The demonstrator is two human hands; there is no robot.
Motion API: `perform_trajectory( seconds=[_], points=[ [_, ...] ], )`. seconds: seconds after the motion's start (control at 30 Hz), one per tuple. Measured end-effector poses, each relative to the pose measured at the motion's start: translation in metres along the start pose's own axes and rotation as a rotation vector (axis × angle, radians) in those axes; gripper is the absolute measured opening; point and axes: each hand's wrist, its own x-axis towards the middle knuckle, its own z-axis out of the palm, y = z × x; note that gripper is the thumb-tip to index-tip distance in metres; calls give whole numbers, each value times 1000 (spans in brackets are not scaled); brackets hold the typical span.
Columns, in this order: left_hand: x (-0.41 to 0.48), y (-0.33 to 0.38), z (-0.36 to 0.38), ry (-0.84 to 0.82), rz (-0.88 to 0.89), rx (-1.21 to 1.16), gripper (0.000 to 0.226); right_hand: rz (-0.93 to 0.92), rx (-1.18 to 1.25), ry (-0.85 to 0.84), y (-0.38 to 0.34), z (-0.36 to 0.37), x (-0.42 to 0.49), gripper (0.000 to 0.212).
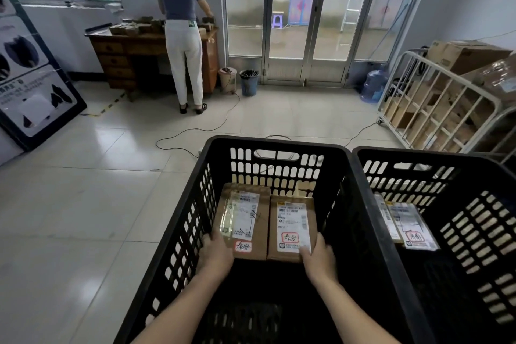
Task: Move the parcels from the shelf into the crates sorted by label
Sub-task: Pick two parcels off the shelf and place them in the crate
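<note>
left grip holds left parcel by its near corner | right grip pinches right parcel | parcels touch, between grips, inside left crate | right crate, right of right grip, holds labelled parcel

Left crate open-topped (slotted walls close round two parcels).
</note>
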Motion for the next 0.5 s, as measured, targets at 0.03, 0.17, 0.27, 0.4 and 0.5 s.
perform_trajectory(
  seconds=[0.03,0.17,0.27,0.4,0.5],
  points=[
    [-4,2,-1,19,65,80,74,-85,-149,13,-2,-3,-3,49],
    [-9,7,-10,10,329,495,83,-407,-553,-13,-8,-8,-11,51],
    [-7,9,-19,-97,374,640,87,-450,-610,-65,-8,-8,-11,41],
    [-7,11,-23,-112,397,594,75,-466,-611,-79,-6,-4,-7,41],
    [-4,8,-19,-55,444,561,71,-476,-577,-59,2,1,-5,42]
  ],
)
